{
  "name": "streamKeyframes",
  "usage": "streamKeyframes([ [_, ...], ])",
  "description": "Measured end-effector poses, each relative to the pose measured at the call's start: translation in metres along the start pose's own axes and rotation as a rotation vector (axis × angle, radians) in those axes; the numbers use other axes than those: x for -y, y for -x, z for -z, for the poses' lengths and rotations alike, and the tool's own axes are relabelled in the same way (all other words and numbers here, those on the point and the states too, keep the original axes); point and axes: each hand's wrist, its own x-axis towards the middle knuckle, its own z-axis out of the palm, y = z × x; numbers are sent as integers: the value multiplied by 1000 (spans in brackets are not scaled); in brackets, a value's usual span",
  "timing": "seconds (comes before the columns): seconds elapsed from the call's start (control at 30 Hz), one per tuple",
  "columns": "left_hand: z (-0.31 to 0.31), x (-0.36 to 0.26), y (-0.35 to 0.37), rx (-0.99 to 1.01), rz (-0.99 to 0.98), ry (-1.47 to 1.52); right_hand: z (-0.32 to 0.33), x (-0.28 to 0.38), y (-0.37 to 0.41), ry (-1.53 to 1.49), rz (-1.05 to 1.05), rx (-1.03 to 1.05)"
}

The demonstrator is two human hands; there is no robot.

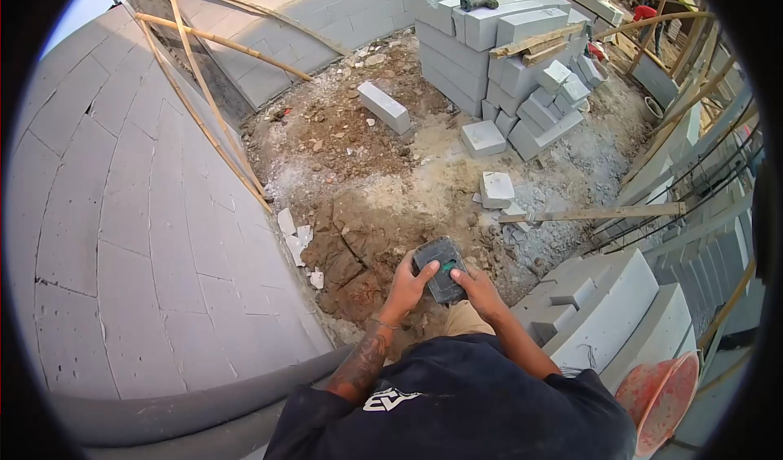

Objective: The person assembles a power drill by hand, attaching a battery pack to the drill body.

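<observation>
A dark grey box-shaped device [441,274] with a small green part on its face is held in front of my body, over the dirt floor. My left hand [405,287] closes around its left side, the thumb lying on top. On the opposite side my right hand [481,294] grips it, with that thumb right at the green part. The exact kind of device cannot be made out. Fingers under it are hidden. Beyond, a dark green-and-black hand tool [479,2] lies on top of a stack of light grey blocks [457,60].
A block wall [122,240] rises on the left, with bamboo poles [204,93] leaning by it. Loose blocks [383,108] lie on rubble. A wooden plank [603,213] juts in from the right, above more blocks [608,305] and a red bucket [659,399]. A person [644,18] stands far back.
</observation>
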Motion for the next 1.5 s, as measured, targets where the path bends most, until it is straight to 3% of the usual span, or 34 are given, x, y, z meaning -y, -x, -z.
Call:
streamKeyframes([
  [0.17, -4, -47, -135, -20, -58, 95, 40, 74, -125, -138, -38, 39],
  [0.4, 5, -133, -291, -4, -158, 163, 74, 164, -263, -267, 77, 83],
  [0.5, 11, -140, -338, -8, -140, 173, 87, 179, -313, -231, 83, 170],
  [0.6, 16, -139, -375, 0, -122, 216, 94, 185, -351, -288, 44, 113],
  [0.67, 23, -140, -412, 31, -133, 224, 101, 188, -384, -217, 133, 55],
  [0.87, 42, -144, -541, 249, -285, -123, 137, 228, -492, -129, 26, 79],
  [0.9, 45, -152, -571, 282, -336, -150, 139, 235, -520, -40, 201, 8],
  [0.97, 52, -166, -601, 307, -304, -136, 144, 244, -545, 80, 184, -82],
  [1.0, 60, -187, -627, 337, -366, -173, 143, 262, -571, 202, 273, -155],
  [1.2, 82, -235, -700, 402, -460, -180, 137, 324, -648, 158, 449, -166],
  [1.27, 84, -250, -720, 395, -523, -251, 145, 328, -672, 282, 541, -254],
  [1.37, 70, -247, -740, 123, -391, -111, 154, 364, -691, 384, 355, -245],
  [1.4, 71, -239, -756, 128, -391, -115, 157, 369, -699, 391, 266, -206],
  [1.47, 72, -234, -793, 27, -66, 158, 160, 370, -719, 315, 283, -146],
  [1.5, 68, -240, -805, -7, 61, 330, 161, 374, -728, 98, 129, -110],
])
